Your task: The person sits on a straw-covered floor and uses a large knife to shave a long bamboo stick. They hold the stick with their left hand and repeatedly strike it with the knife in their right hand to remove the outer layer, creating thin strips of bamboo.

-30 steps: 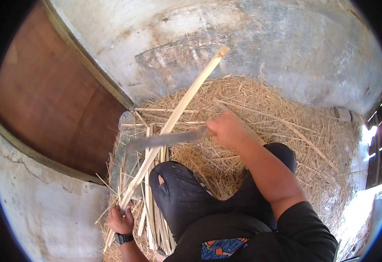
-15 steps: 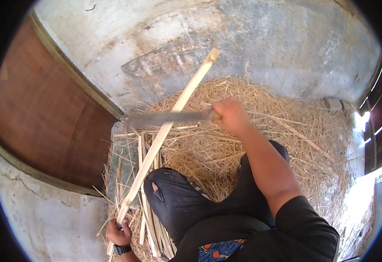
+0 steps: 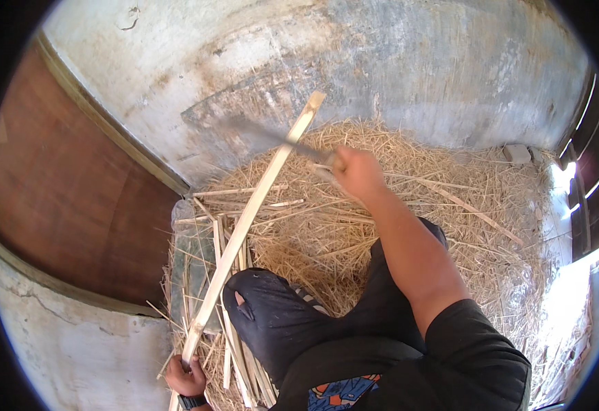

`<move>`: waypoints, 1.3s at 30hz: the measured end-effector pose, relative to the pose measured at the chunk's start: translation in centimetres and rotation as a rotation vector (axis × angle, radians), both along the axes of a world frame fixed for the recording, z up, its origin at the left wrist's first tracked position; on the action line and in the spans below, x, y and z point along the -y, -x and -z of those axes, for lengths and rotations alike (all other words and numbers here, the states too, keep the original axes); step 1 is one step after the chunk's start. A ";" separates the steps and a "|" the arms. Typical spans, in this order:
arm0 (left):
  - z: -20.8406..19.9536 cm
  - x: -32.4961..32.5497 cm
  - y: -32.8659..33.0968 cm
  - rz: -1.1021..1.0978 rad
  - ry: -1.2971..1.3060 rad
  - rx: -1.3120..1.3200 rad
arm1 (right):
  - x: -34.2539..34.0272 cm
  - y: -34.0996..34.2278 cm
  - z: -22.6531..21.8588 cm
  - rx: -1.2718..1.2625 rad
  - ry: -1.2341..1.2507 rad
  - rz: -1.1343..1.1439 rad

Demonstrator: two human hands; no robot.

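Note:
My left hand (image 3: 184,375), a dark watch at its wrist, is closed round the near end of a long pale bamboo strip (image 3: 245,222). The strip slants up and away to the right, past my left knee. In my right hand (image 3: 358,171) is the handle of a machete (image 3: 262,132). Its dark blade is smeared by motion and points up to the left, crossing the strip near its far end. Whether blade and strip touch, I cannot tell.
Several split bamboo pieces (image 3: 239,363) lie beside my left leg. Shavings and thin strips (image 3: 409,212) cover the floor ahead. A brown door panel (image 3: 73,198) is at left, a weathered wall (image 3: 436,82) in front. A small block (image 3: 517,153) lies by the right corner.
The machete has moved farther along the strip, and its tip has swung up from nearly level. The strip's far end sits slightly lower and more to the left.

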State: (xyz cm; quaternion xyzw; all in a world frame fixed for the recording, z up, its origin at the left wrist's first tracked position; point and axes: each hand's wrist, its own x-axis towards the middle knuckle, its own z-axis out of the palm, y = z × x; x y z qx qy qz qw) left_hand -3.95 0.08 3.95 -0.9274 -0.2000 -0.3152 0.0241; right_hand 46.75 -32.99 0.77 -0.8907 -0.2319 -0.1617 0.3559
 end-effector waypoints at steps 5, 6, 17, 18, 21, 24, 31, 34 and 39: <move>-0.2 0.3 0.5 0.023 0.025 -0.020 | 0.3 1.2 -1.6 -0.085 -0.067 0.063; -0.2 0.5 0.5 0.017 0.023 -0.009 | -0.2 2.2 -2.0 -0.153 -0.045 0.002; -0.5 0.6 1.1 0.008 0.052 -0.013 | 0.8 0.7 -1.2 -0.081 -0.107 0.279; 0.1 -0.1 1.9 0.022 0.029 -0.020 | 0.5 1.1 -1.2 -0.067 -0.102 0.278; 0.2 0.4 1.0 0.028 0.045 0.001 | 0.0 2.0 -0.8 -0.004 -0.190 0.158; 0.7 0.8 1.0 -0.012 0.149 0.017 | -0.2 3.0 -1.1 0.009 -0.103 -0.163; 0.3 0.4 0.4 0.006 0.173 0.028 | 1.0 2.1 -2.0 0.014 -0.167 -0.186; 0.7 0.2 0.7 0.020 0.124 0.024 | 1.9 1.3 -1.5 0.054 -0.292 -0.030; 1.8 -0.5 1.0 0.005 0.140 0.051 | 1.5 2.6 -2.1 0.239 -0.130 -0.180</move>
